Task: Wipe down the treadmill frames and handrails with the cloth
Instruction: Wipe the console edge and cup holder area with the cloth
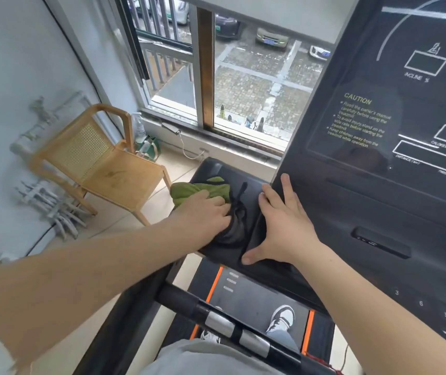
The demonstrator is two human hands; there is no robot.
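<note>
My left hand (203, 212) presses a crumpled green cloth (197, 189) onto the black left tray of the treadmill console (216, 169), fingers closed over the cloth. A black strap or cord (239, 209) lies in the tray recess beside the cloth. My right hand (284, 223) rests flat on the tray next to the console's upright panel (379, 131), fingers spread, holding nothing. A black handrail with silver pulse sensors (232, 328) runs below my arms. The belt with orange edge strips (257, 299) shows beneath, with my shoes on it.
A wooden chair with a cane back (100, 161) stands to the left by the white wall. A spray bottle (139, 128) and a green bag (148, 147) sit near the window (243, 77). White pipes (40, 117) run along the wall.
</note>
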